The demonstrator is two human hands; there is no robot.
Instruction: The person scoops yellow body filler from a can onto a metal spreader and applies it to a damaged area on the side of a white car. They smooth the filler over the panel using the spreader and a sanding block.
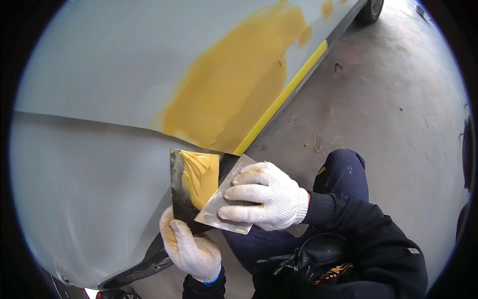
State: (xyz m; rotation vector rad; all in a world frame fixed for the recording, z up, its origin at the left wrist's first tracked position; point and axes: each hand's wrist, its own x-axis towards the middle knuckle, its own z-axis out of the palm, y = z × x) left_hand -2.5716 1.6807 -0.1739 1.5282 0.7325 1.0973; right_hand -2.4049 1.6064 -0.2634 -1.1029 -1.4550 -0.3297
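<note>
Two gloved hands work beside the pale car panel [89, 164]: left hand [191, 249], grip closed, holds a dark mixing board [180, 199] carrying yellow body filler [200, 178]; right hand [266, 197] clasps a metal spreader [219, 209] across it

Grey concrete floor [398, 99] fills frame right, scuffed w/ small debris; car wheel [371, 9] at top edge; even daylight.

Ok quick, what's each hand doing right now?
Left hand: closed on the dark mixing board carrying yellow filler.
Right hand: gripping the metal spreader, fingers on its blade.
</note>
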